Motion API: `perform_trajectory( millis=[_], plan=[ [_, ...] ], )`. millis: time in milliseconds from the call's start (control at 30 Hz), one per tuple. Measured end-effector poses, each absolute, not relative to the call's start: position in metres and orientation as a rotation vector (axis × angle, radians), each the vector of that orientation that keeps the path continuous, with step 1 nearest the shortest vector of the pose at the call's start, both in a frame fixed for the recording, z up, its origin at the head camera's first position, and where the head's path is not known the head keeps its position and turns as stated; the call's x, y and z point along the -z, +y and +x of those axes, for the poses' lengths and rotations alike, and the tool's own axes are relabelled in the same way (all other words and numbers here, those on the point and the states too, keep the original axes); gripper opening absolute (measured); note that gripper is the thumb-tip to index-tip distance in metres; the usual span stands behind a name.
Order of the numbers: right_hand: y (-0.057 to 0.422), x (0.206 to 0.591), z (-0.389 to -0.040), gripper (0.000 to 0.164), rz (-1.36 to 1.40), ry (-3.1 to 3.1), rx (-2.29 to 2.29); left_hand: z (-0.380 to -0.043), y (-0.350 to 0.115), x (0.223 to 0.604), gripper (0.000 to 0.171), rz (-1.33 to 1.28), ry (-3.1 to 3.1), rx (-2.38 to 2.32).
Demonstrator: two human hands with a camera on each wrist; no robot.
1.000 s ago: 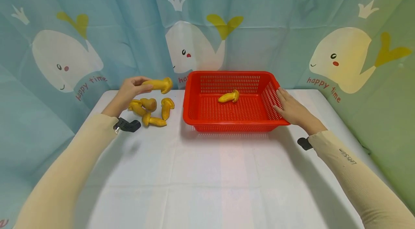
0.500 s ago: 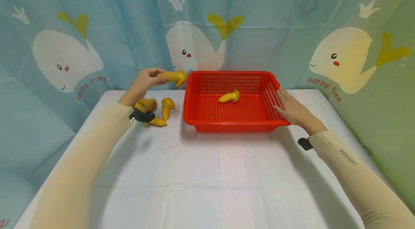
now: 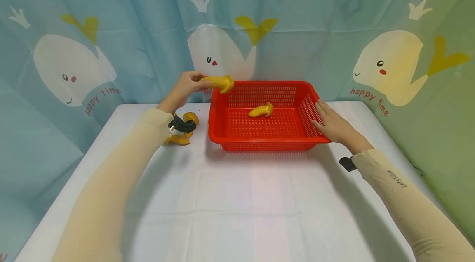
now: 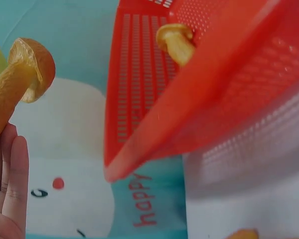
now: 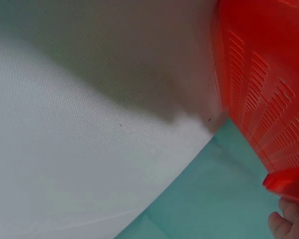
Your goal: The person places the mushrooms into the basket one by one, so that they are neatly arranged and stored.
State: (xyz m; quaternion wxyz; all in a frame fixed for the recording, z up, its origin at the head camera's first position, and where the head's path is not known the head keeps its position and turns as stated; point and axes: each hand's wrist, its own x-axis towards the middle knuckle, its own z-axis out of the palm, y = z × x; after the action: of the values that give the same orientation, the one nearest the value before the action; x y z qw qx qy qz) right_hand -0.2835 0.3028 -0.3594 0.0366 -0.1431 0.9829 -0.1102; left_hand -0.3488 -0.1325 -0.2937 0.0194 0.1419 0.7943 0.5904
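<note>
My left hand [image 3: 187, 86] pinches a yellow-brown mushroom [image 3: 224, 83] by its stem, cap pointing right. It hovers at the back left corner of the red plastic basket [image 3: 271, 140], overlapping the rim in the head view. In the left wrist view the held mushroom [image 4: 37, 64] shows its rounded cap, beside the basket wall [image 4: 134, 74]. Inside the basket lies another mushroom [image 3: 261, 110]. My right hand [image 3: 334, 123] rests on the basket's right rim with fingers extended; in the right wrist view only some fingertips [image 5: 289, 221] show at that rim.
On the white table [image 3: 237, 212], left of the basket, lie more mushrooms [image 3: 179, 140], partly hidden behind my left wrist and its black strap [image 3: 183, 124]. A blue-green curtain [image 3: 308, 55] printed with whales hangs right behind the table.
My left hand has carried the mushroom right and slightly up, from above the loose mushrooms to the basket's back left corner. My right hand stays on the rim.
</note>
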Motion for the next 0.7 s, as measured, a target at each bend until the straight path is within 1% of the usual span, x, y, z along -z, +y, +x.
perform_trajectory(
  millis=[233, 433, 700],
  plan=[
    [0.302, 0.36, -0.285, 0.072, -0.434, 3.012, 0.327, -0.354, -0.113, 0.294, 0.033, 0.45, 2.492, -1.801],
    [0.303, 0.361, -0.284, 0.07, -0.503, 3.046, 0.31, -0.359, -0.096, 0.297, 0.033, 0.473, 2.448, -1.777],
    [0.303, 0.359, -0.283, 0.069, -0.516, 3.045, 0.296, -0.367, -0.073, 0.302, 0.034, 0.445, 2.422, -1.791]
  ],
)
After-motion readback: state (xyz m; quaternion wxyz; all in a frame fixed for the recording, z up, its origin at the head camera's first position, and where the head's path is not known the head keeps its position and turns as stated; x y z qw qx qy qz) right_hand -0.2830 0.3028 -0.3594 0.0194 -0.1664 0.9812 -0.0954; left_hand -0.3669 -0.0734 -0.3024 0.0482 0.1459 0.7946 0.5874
